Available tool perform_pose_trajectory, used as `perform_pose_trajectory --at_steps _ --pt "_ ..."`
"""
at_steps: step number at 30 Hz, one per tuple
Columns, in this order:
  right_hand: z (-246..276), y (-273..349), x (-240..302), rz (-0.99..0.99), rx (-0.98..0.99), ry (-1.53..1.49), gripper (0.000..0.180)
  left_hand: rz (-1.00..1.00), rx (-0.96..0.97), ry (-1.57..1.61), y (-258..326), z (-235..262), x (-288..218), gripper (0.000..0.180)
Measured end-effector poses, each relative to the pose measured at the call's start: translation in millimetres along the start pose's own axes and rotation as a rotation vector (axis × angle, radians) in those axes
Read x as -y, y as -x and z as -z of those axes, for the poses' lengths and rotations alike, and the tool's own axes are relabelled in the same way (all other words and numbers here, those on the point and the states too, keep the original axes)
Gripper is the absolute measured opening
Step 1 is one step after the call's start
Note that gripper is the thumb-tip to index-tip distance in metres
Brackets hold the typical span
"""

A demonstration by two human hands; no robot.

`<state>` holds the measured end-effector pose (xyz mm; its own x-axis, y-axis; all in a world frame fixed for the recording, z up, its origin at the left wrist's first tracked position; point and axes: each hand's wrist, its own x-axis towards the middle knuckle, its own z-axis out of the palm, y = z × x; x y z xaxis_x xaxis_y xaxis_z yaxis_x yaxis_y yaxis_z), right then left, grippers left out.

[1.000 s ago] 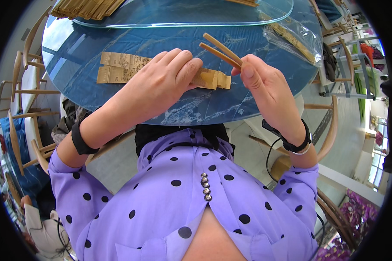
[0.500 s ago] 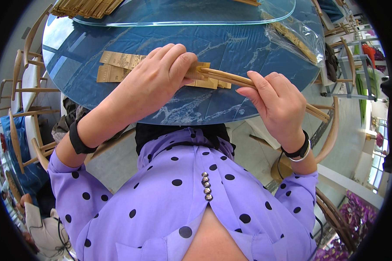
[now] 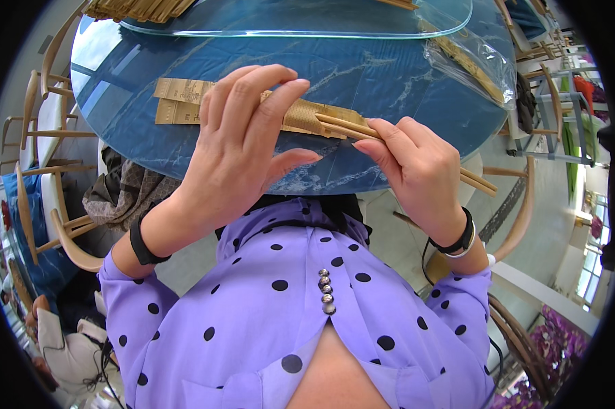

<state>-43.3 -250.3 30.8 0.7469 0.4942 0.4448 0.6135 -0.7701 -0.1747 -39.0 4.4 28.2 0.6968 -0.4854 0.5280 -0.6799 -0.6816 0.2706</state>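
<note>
A pair of wooden chopsticks slants over the near edge of the surface, its left ends at the mouth of a gold paper sleeve. The right hand pinches the pair between thumb and fingers. The left hand is spread wide, thumb apart, above flat sleeves; contact cannot be told. A clear bag lies along the right edge.
</note>
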Motion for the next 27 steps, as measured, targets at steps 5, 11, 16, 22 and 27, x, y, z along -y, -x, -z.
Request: perform_pose_trajectory --at_steps 5,11,16,22,27 --pt "-6.5 7.1 17.5 -0.052 -0.032 -0.022 0.031 0.871 -0.075 1.174 50.6 -9.9 -28.7 0.034" --pt "-22.4 15.9 43.6 -0.07 -0.032 -0.077 0.035 0.923 -0.384 1.361 50.2 -41.8 -25.6 0.033" --pt "-34.9 20.6 54.5 -0.039 -0.054 -0.084 0.04 0.912 -0.555 1.323 42.3 -43.4 -32.0 0.033" --pt "-42.4 20.5 68.9 -0.127 -0.084 -0.111 0.036 0.897 -0.514 1.327 35.2 -40.1 -34.5 0.032" --pt "-42.9 10.8 72.3 -0.12 -0.039 -0.205 0.042 0.844 -0.623 1.24 35.7 -36.2 -25.6 0.03"
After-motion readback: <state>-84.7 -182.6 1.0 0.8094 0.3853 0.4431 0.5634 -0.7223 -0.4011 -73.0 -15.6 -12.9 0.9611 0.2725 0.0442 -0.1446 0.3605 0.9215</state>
